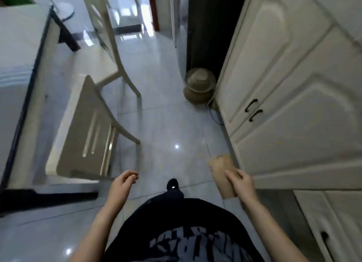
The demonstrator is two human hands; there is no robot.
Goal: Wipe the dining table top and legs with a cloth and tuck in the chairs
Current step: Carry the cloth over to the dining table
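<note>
Cloth [220,175]: one, tan, bunched, held low at the right of the view above the floor [166,124], well apart from the table. The right hand [242,185] grips it, fingers curled round its near end. The left hand [121,185] holds nothing; its fingers are loosely curled, thumb near the fingertips.

Dining table [17,66]: one, along the left edge, with a pale top and a dark rim. One dark leg [66,36] shows at its far end.

Chairs: two, both beige. The near chair [86,132] stands with its slatted back just beside the table's edge. The far chair [103,32] stands beyond it, its rear legs reaching out into the walkway. Motion blur prevents judging how far either seat sits under the table.

Surroundings: a white cabinet [293,85] lines the right side, leaving a tiled passage between it and the chairs. Three dark handles are visible, two paired [253,110] and one lower down [324,237]. One brown lidded jar [199,87] sits on the floor at the cabinet's far corner, by a dark doorway. One foot in a dark shoe [172,184] is planted in the passage.
</note>
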